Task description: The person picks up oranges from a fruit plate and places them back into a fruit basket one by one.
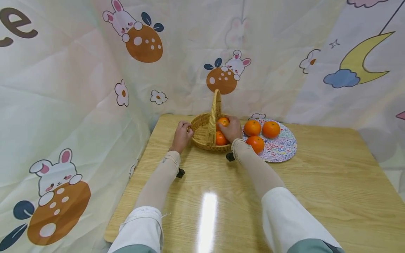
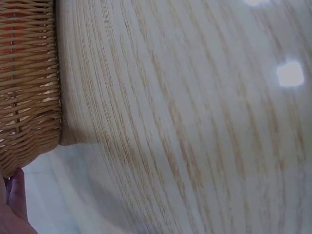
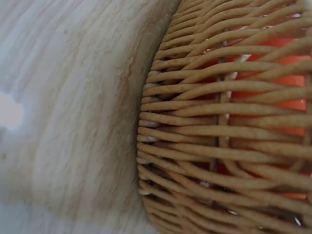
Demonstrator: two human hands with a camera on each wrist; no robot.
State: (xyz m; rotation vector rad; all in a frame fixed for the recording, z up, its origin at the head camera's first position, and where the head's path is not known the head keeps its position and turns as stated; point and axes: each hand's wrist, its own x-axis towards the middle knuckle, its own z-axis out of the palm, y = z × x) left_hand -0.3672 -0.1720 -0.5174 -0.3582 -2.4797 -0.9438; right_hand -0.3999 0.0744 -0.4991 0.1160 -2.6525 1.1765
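Grips wicker basket (image 1: 200,133) at 9 o'clock edge with left hand (image 1: 182,135); holds orange (image 1: 223,121) in curled right hand (image 1: 232,129) inside basket at 2 o'clock, just beside second orange (image 1: 221,139) at 4 o'clock; note speckled plate (image 1: 283,149) beside basket at 3 o'clock, bearing three more oranges (image 1: 271,129)

On a glossy light-brown wooden table (image 1: 329,182) we see a tan wicker basket (image 1: 200,133) (beside it, a round multicolour-speckled plate (image 1: 281,149)).
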